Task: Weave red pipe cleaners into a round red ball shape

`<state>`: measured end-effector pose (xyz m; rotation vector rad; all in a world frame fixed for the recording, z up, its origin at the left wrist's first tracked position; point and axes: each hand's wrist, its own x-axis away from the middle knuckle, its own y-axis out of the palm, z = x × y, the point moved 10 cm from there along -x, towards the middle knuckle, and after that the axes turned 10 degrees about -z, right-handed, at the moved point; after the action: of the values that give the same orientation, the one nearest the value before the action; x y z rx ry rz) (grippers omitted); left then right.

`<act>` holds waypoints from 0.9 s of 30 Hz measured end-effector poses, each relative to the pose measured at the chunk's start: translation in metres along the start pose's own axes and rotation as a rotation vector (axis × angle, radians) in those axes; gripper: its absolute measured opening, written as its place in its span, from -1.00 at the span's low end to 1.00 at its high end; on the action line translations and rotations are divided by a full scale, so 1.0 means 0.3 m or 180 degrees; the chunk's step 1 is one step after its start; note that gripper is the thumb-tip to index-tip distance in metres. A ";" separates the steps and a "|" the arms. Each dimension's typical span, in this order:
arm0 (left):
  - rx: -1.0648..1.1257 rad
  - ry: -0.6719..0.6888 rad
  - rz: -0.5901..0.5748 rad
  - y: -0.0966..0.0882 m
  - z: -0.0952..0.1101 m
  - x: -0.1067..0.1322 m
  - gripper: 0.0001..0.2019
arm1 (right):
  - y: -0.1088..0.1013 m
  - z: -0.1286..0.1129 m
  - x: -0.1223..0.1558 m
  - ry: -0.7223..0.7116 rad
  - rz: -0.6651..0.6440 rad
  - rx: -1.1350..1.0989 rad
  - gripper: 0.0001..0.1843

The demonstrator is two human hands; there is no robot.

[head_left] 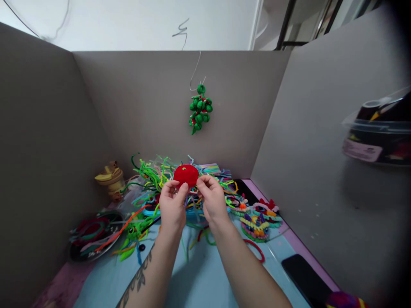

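Both hands hold up a flat, rounded red fuzzy piece (pixel 186 175) with a small green mark near its top. My left hand (pixel 172 204) pinches its lower left edge between thumb and fingers. On the right side, my right hand (pixel 212 197) is closed, thumb against fingers, at the piece's edge. Beyond them lies a heap of colourful pipe cleaners (pixel 154 173), mostly green, in and around a blue tray (pixel 192 214). The hands cover part of the tray and the heap.
Grey panels (pixel 144 102) enclose three sides. A green beaded-looking ornament (pixel 201 109) hangs from a wire. At left is a dark bowl (pixel 93 252); at right are colourful fuzzy pieces (pixel 255 226), a black phone (pixel 306 278) and a wall-mounted clear container (pixel 379 137). Light blue cloth (pixel 199 278) covers the table.
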<state>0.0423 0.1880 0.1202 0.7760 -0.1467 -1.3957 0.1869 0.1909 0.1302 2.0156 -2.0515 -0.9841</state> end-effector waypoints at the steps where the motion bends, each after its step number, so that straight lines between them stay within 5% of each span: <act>1: 0.0021 0.0016 -0.0049 0.007 0.001 0.002 -0.71 | 0.001 -0.001 -0.001 -0.0006 -0.0025 0.0045 -0.82; 8: -0.0096 0.0058 -0.0390 0.051 -0.001 0.023 -0.74 | 0.029 -0.029 0.017 -0.0325 -0.0199 0.0824 -0.91; 21: -0.0024 -0.0231 -0.0197 0.027 -0.031 0.022 -0.71 | -0.011 -0.001 0.012 -0.0155 0.0083 0.0217 -0.87; 27: 0.0113 -0.0369 -0.0378 0.042 -0.035 0.015 -0.68 | -0.005 -0.028 0.016 -0.0357 0.0036 0.0644 -0.90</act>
<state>0.0593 0.1878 0.1179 0.7430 -0.2191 -1.5553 0.1917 0.1833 0.1344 2.0835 -2.3034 -0.9422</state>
